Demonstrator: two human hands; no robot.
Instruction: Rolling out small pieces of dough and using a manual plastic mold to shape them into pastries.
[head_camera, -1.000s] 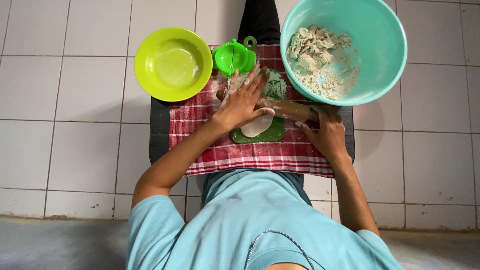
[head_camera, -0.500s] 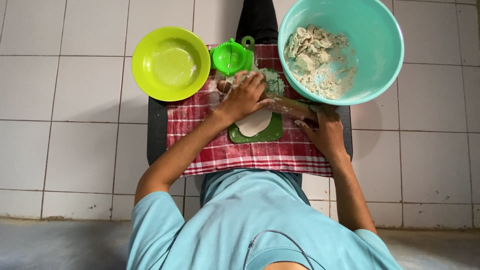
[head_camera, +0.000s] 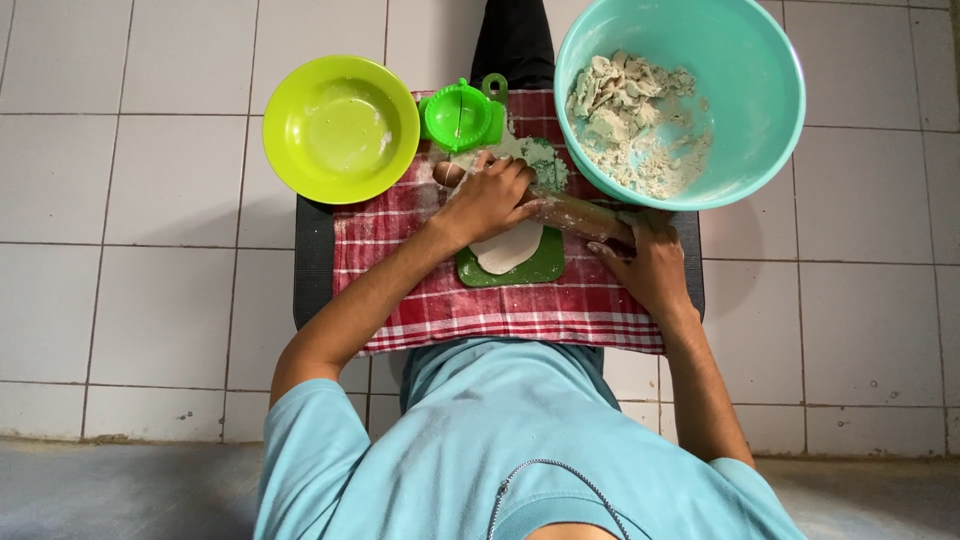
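A flat white piece of dough (head_camera: 505, 250) lies on a small green board (head_camera: 540, 268) set on a red checked cloth (head_camera: 520, 305). A wooden rolling pin (head_camera: 570, 210) lies across the far part of the board. My left hand (head_camera: 487, 197) presses down on its left end, my right hand (head_camera: 648, 258) on its right end. Flour dusts the far part of the board.
A teal bowl (head_camera: 760, 90) holding floury dough scraps stands at the far right. A lime green bowl (head_camera: 300, 130) sits at the far left, a green hinged dumpling press (head_camera: 462, 115) between them. The cloth covers a dark low stand (head_camera: 312, 260) on a white tiled floor.
Both hands have pushed the rolling pin away from me over the dough, so more of the white dough shows near the board's front.
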